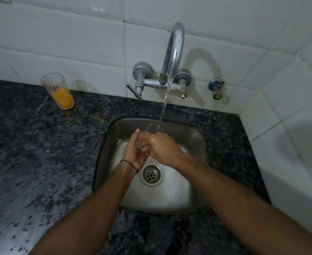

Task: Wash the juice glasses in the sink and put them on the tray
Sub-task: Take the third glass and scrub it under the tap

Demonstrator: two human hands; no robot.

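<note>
**One glass under the tap, one waiting with juice**

A clear juice glass (145, 134) sits between both hands, over the basin of the sink (197, 144) and directly below the tap (175, 50). The glass is hard to make out: only its pale rim and wall show through the water and fingers. The stream of water (165, 102) falls from the spout and lands at the glass mouth and on the back of the right hand, which seems to be the reason for holding it so high and so far back in the basin.

The left hand (135, 153) is curled around the glass from the side away from the tap's right handle, fingers wrapped and thumb up, steadying it. The right hand (162, 150) is closed against the glass from the other side; its fingers are hidden, so whether they reach inside to rub the wall cannot be told. A dark band (130, 164) circles the left wrist.

Nearer the viewer than the tap, the drain (151, 174) lies open in the basin floor, letting the rinse water run off.

Well left of the tap, on the dark speckled desk (41, 153) against the tiled wall (59, 43), stands a second glass (57, 91), upright and partly filled with orange juice, with small orange drips beside its base. It looks unwashed. No tray is in view.
</note>
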